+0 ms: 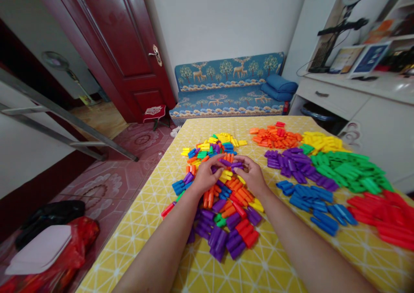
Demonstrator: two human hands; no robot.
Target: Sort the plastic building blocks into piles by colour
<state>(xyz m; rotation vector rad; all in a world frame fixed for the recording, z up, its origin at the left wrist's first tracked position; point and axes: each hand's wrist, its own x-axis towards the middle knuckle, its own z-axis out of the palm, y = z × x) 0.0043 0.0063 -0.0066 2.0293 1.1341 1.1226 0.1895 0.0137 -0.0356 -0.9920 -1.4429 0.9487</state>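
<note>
Both hands were positioned over the mixed pile of ribbed plastic pieces [224, 193]. The right hand [255, 177] appeared to pinch a purple piece [237, 165] between thumb and fingers, probably for fine control of so small a part. The left hand [208, 175] was curved opposite; whether it gripped anything could not be determined. To the pile's right, the orange group [274, 136], yellow group [323, 143], purple group [293, 164], green group [352, 168], blue group [310, 198] and red group [384, 217] lay side by side, presumably to keep colours separate.

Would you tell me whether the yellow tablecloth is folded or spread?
Spread: the tablecloth lies open beneath the colored pieces, its pattern showing around them.
</note>
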